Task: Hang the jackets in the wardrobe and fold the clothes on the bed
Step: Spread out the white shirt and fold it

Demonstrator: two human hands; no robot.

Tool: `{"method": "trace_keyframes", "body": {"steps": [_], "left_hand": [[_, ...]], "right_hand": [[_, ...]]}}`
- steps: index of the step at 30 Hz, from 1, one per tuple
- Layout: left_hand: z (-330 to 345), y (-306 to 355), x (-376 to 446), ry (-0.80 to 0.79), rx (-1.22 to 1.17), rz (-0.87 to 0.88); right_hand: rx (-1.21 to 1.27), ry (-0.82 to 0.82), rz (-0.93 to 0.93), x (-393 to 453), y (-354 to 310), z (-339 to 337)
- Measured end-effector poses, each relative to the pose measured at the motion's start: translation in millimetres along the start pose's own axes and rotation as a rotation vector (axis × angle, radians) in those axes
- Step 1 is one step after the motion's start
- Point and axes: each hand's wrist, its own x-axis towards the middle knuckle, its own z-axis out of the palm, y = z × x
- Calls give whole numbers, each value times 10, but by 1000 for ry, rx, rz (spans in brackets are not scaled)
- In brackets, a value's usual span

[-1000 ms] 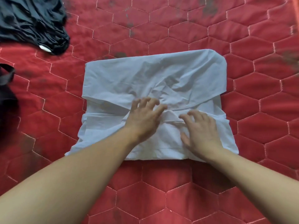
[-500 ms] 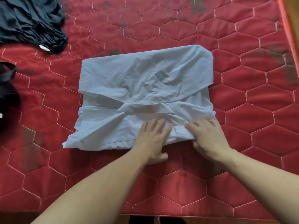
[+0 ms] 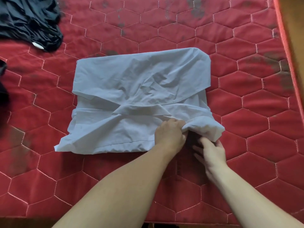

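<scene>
One white garment [image 3: 141,99] part-folded; left hand [image 3: 170,134] bunches its near edge, right hand [image 3: 212,151] pinches beneath it. Dark clothes [image 3: 31,22] lie unfolded.

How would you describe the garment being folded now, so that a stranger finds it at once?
Look at the red quilted bed cover with hexagon stitching. In its middle lies a pale, partly folded garment, its near right corner lifted by both hands. Unlike the dark clothes crumpled at the far left, it is light and spread flat.
</scene>
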Motion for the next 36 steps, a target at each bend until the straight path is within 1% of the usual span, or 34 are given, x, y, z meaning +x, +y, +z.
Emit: {"method": "trace_keyframes", "body": {"steps": [2, 6, 7, 8, 10, 11, 13, 15, 16, 18, 20, 21, 23, 25, 26, 28, 30, 31, 34, 36], "left_hand": [[-67, -67, 64, -33, -48, 25], [-292, -226, 230, -179, -280, 30], [-326, -238, 282, -205, -281, 51], [-349, -235, 326, -227, -224, 100], [-365, -208, 376, -277, -42, 186], [-374, -202, 370, -292, 7, 205], [-401, -262, 302, -302, -17, 226], [-481, -414, 171, -299, -9, 207], [-548, -521, 98, -306, 60, 192], [-715, -774, -34, -340, 269, 169], [-928, -1079, -127, -314, 427, 112], [-1040, -1238, -157, -290, 462, 55], [-1262, -1505, -196, -263, 490, -88], [-1454, -1642, -150, -243, 551, -160], [-1542, -1652, -92, -235, 585, -160], [-1714, -1623, 80, -204, 597, -140], [-1905, -1585, 309, -161, 571, -101], [-2018, -1570, 419, -147, 553, -92], [-2360, -1576, 765, -101, 493, -55], [-2550, -1606, 1006, -29, 472, -59]], "right_hand": [[-32, -83, -22, 44, -46, 86], [24, -405, 146, 73, -336, 251], [0, -446, 162, 75, -387, 309], [-20, -453, 178, 67, -435, 383], [-41, -377, 216, 53, -502, 520], [-36, -329, 216, 49, -522, 575], [26, -215, 212, 70, -558, 631], [102, -114, 219, 120, -586, 642], [135, -74, 218, 134, -608, 634], [203, -14, 220, 143, -668, 614], [231, 2, 218, 137, -752, 597], [238, 12, 212, 133, -802, 587], [232, 19, 200, 127, -891, 570], [162, 17, 181, 129, -970, 572], [106, 27, 162, 127, -1013, 578], [37, 103, 91, 125, -1122, 619], [35, 170, 29, 116, -1300, 689], [51, 178, 25, 112, -1407, 735], [140, 127, 93, 169, -1763, 886], [125, 79, 95, 279, -1993, 1003]]}}
